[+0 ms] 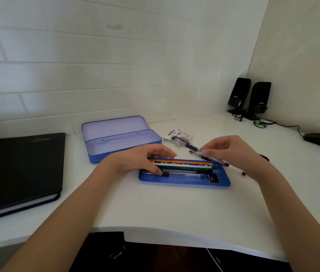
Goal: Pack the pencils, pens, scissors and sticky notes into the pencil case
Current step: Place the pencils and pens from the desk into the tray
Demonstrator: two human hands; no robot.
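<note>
Your left hand point(145, 160) rests on the blue tray point(184, 182), fingers loosely bent on the pens point(182, 173) lying beside the pencils point(182, 162). Your right hand point(231, 152) pinches a blurred pen point(204, 155) just above the tray. The open case point(119, 141) sits empty behind on the table point(165, 209).

The scene is lit evenly and softly, with only faint shadows cast on the white desk point(174, 209). Straight wall lines are bowed by wide-angle distortion towards the frame edges. The right hand point(231, 152) and the pen point(207, 156) it holds are smeared by motion blur.
</note>
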